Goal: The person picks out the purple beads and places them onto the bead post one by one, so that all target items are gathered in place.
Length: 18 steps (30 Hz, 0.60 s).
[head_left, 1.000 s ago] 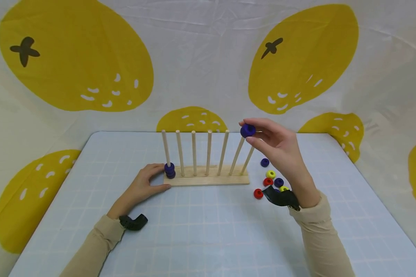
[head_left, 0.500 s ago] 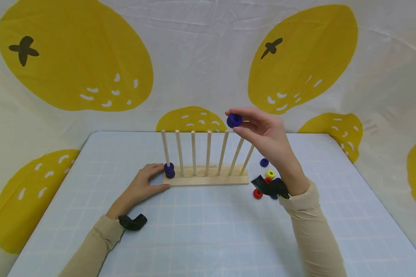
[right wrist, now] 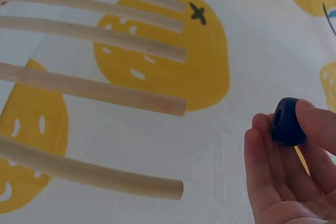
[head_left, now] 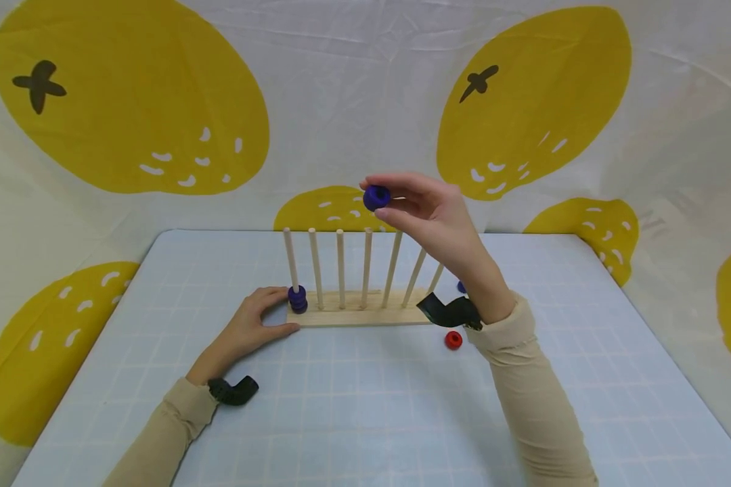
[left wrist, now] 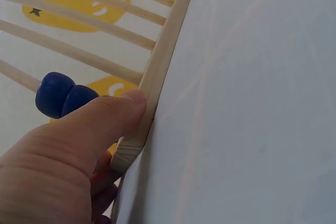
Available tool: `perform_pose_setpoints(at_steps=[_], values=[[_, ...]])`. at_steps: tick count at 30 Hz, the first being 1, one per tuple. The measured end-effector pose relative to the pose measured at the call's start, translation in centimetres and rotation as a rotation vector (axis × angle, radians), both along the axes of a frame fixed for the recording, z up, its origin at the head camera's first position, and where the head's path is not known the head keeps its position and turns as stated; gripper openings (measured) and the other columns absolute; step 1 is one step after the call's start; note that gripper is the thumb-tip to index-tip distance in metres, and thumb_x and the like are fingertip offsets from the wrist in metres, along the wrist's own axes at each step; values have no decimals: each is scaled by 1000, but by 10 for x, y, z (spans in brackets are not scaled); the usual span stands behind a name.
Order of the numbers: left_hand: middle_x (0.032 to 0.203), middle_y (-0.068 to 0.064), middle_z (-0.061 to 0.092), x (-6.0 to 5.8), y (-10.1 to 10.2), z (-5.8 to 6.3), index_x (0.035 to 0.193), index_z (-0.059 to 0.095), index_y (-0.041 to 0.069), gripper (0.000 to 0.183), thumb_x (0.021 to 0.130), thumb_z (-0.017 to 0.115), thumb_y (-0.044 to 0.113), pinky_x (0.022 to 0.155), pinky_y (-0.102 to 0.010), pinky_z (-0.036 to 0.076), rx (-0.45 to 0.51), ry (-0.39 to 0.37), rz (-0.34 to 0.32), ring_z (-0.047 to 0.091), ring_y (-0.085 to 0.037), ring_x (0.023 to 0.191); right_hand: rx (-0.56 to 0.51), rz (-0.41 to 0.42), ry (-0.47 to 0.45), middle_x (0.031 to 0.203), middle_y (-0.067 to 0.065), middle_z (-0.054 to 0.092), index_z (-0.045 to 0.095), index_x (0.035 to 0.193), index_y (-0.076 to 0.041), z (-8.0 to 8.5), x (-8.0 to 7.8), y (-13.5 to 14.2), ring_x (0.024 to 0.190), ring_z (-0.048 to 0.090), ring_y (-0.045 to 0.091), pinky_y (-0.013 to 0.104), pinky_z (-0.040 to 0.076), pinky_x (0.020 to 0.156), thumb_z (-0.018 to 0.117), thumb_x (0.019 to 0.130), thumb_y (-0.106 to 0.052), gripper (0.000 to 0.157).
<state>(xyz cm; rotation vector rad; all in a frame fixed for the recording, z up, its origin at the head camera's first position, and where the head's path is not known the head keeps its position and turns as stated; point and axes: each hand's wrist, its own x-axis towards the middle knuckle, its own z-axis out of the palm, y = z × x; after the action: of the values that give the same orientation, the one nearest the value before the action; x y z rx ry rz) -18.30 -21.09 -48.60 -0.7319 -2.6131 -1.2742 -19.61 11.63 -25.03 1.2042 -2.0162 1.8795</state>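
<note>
A wooden peg rack [head_left: 365, 318] with a row of upright pegs stands on the table. Blue beads [head_left: 298, 299] are stacked low on its leftmost peg; the left wrist view shows two, and the thumb may cover more. My left hand [head_left: 257, 328] grips the left end of the rack's base, thumb in front [left wrist: 105, 124] and other fingers behind. High over the rack, my right hand [head_left: 429, 210] pinches a blue bead [head_left: 376, 197] between thumb and fingers. In the right wrist view this bead [right wrist: 286, 124] is apart from the peg tips, its hole visible.
A red bead [head_left: 453, 340] lies on the table right of the rack. Part of a blue bead [head_left: 461, 287] shows beside my right forearm, which hides other loose beads. A white cloth with yellow fruit shapes [head_left: 365, 101] hangs behind the table [head_left: 365, 406].
My right hand has moved left and upward with the blue bead, from over the right-hand pegs to above the middle ones. Its forearm now covers most loose beads. My left hand has stayed put.
</note>
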Motion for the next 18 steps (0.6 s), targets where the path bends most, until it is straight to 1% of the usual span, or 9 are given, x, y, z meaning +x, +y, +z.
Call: perform_pose_setpoints(at_steps=[4,8,12,16,18], values=[[131,-16,59,0,0,0,130,63,1,64,74,88,17,105,-55,38,-1,11,1,51,-35,124,-22,47,-7,123,19,65,62,124,10,2,-5,-10,110,64,33,40,53,93,62,89,15,35],[131,-16,60,1,0,1,130,63,1,63,74,89,17,104,-55,38,1,18,2,51,-35,123,-12,80,-9,123,19,66,62,124,11,3,-9,-20,111,64,32,41,52,94,62,90,14,34],[130,-16,60,1,0,1,130,63,2,63,74,88,17,104,-55,38,0,20,1,51,-35,122,3,96,-12,121,17,67,63,122,10,2,-14,-29,107,65,30,41,53,93,65,89,12,33],[130,-15,60,1,1,2,130,63,2,63,74,88,17,105,-54,38,3,14,-2,51,-34,123,3,104,-14,116,18,69,65,120,10,-2,-23,-37,101,67,31,42,54,90,68,87,12,33],[130,-15,61,2,1,2,130,63,2,62,74,88,16,104,-54,38,3,22,-3,51,-34,123,14,103,-11,113,17,69,65,118,10,-4,-27,-41,98,68,30,42,55,88,69,86,12,32]])
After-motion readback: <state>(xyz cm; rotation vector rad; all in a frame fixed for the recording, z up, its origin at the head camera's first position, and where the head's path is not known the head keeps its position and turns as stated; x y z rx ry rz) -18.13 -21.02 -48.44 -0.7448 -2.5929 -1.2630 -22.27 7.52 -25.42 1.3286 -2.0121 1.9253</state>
